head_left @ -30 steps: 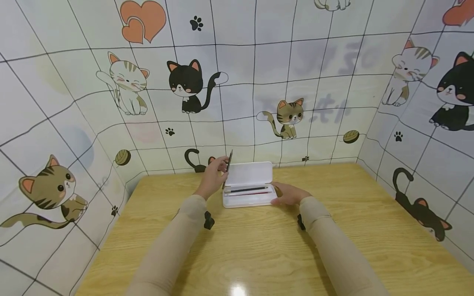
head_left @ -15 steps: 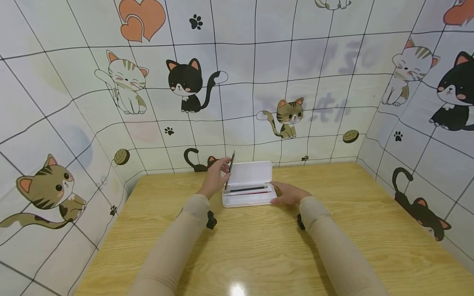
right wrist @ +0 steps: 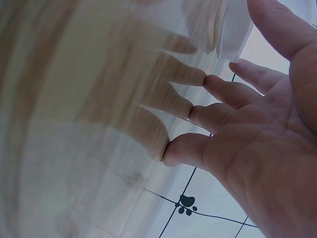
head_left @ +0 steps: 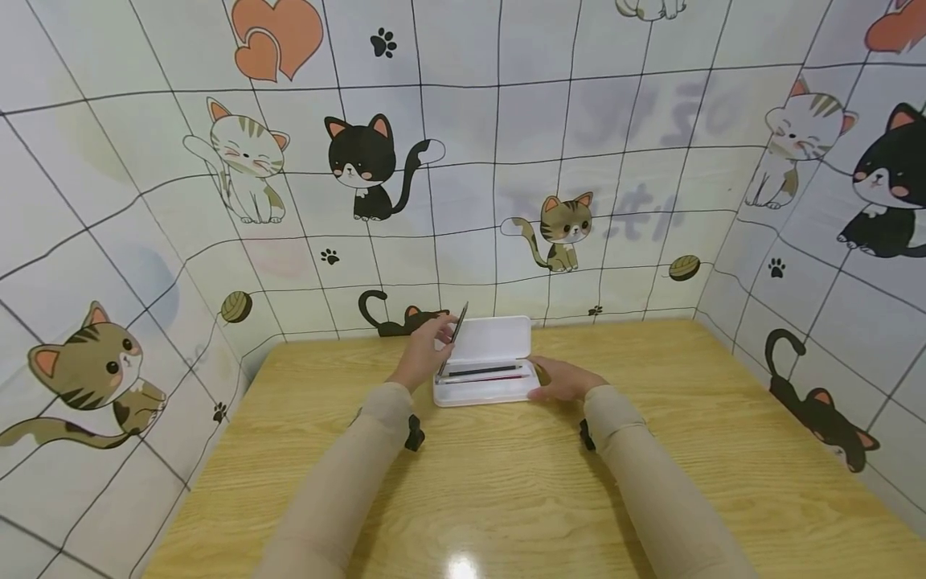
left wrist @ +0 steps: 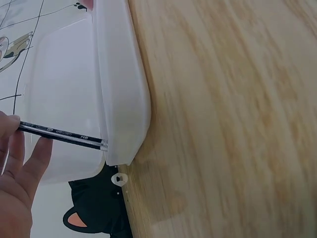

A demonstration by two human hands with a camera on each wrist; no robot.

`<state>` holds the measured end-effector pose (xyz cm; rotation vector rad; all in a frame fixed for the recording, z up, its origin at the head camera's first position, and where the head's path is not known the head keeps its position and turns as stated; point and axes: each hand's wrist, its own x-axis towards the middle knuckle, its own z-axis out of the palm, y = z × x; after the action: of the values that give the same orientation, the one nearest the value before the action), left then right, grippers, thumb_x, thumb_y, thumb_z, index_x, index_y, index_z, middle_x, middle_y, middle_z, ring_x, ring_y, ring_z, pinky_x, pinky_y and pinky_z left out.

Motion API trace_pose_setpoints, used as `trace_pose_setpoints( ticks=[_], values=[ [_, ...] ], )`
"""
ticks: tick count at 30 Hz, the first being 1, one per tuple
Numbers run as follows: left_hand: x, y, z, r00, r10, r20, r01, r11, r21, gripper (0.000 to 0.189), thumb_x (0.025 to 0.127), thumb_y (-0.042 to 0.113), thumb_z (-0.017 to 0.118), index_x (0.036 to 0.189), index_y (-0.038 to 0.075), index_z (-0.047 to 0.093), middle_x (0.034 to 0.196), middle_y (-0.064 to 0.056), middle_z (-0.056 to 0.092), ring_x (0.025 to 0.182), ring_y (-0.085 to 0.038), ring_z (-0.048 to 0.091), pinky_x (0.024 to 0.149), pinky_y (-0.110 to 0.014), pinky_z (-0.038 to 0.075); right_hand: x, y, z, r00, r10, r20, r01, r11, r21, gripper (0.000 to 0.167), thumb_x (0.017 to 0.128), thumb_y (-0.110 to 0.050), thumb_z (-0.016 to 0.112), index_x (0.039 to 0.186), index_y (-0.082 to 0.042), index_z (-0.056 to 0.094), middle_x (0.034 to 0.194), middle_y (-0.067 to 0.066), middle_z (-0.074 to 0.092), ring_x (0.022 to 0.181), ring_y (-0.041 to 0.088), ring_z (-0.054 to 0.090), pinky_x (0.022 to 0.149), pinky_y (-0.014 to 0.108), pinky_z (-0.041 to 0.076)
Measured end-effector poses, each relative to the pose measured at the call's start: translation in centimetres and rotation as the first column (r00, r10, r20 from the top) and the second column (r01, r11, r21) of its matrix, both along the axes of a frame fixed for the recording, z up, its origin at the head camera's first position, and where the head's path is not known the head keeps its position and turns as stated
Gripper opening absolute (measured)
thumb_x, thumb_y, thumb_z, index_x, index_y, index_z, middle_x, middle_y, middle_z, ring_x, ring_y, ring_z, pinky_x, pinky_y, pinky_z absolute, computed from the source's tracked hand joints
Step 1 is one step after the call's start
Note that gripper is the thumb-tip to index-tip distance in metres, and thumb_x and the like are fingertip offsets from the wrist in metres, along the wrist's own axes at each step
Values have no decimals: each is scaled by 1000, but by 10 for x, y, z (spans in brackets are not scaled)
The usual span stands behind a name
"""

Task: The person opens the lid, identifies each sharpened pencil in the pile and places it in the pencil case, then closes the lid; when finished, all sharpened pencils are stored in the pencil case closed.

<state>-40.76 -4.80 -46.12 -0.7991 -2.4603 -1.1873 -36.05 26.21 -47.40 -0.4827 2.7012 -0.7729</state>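
A white pencil case (head_left: 492, 392) lies on the table with its lid (head_left: 499, 338) raised at the back. Inside lie a dark pencil (head_left: 481, 371) and a thin red one. My left hand (head_left: 423, 354) pinches a black pencil (left wrist: 64, 135) marked HB between thumb and fingers. This pencil slants up over the left end of the case, its metal-banded end low at the case edge. At the case's right end is my right hand (head_left: 567, 379), thumb by the front corner. In the right wrist view its spread fingers (right wrist: 233, 94) touch the tabletop with their tips.
The wooden table (head_left: 470, 482) runs back to a wall covering (head_left: 463, 177) printed with cats and grid lines. Side walls with the same print stand left and right. A dark wrist device (head_left: 414, 433) sits under the left cuff.
My left hand has moved slightly right, and the pencil it pinches leans further right over the case. The right hand and the case stay in place.
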Motion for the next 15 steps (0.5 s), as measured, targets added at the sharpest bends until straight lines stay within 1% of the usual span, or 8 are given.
trace_pose_setpoints(
  ticks=[2, 5, 9, 13, 15],
  values=[
    [1, 3, 0, 1000, -5, 28, 5, 1000, -27, 44, 91, -4, 71, 132, 8, 64, 106, -7, 68, 96, -20, 66, 87, -37, 55, 0, 0, 0, 1000, -4, -1, 4, 1000, 0, 77, 96, -29, 72, 158, -7, 32, 160, 22, 34, 148, 43, 28, 119, 58, 24],
    [4, 9, 1, 998, -18, 66, 22, 998, -59, 39, 92, -3, 71, 130, 7, 66, 109, -8, 69, 97, -21, 66, 88, -38, 55, 1, 0, 1, 1000, 2, 2, -2, 1000, -2, 77, 96, -28, 72, 158, -5, 32, 160, 23, 33, 148, 44, 28, 119, 58, 23],
    [2, 15, -2, 995, -26, 95, 38, 990, -135, 34, 93, -1, 69, 126, 8, 68, 110, -6, 68, 96, -19, 66, 85, -34, 55, 3, -1, 2, 1000, 13, -3, -13, 1000, -5, 77, 96, -28, 73, 157, -3, 32, 159, 25, 34, 147, 44, 28, 119, 58, 23],
    [-2, 23, -5, 994, -29, 101, 52, 970, -236, 31, 94, 3, 69, 124, 12, 69, 109, -2, 68, 94, -14, 65, 81, -29, 54, 3, -1, 3, 1000, 12, -9, -12, 1000, -3, 77, 96, -28, 72, 157, -3, 32, 159, 25, 33, 147, 44, 28, 119, 58, 23],
    [-2, 28, -4, 994, -33, 105, 63, 953, -296, 30, 94, 4, 70, 122, 14, 70, 109, 0, 68, 94, -13, 64, 80, -29, 54, 3, -1, 4, 1000, 9, -7, -9, 1000, -1, 77, 96, -28, 72, 157, -4, 32, 160, 24, 33, 148, 44, 27, 119, 58, 23]
  ],
)
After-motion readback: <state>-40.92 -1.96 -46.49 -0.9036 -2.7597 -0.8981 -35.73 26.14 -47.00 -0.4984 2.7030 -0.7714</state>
